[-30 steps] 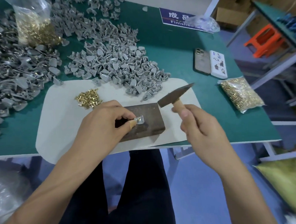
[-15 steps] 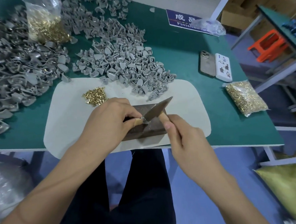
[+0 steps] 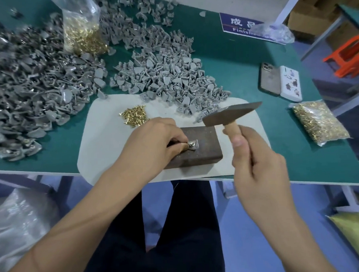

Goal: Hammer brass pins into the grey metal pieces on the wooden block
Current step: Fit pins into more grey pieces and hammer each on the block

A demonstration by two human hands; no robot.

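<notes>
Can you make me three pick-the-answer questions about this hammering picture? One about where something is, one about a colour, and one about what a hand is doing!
1. Where is the loose little pile of brass pins?
A. On the pale mat, beyond the left hand
B. On top of the phone
C. On the orange stool

2. What colour is the table top?
A. Red
B. Green
C. Yellow

3. What is the hammer doing?
A. Lying flat on the mat
B. Resting on the grey piece
C. Held up in the air above the wooden block

Answers:
1. A: the pins lie on the pale mat, just past the left hand.
2. B: the surface around the mat is green.
3. C: the right hand grips the handle, and the head is clear of the wooden block and the grey piece.
</notes>
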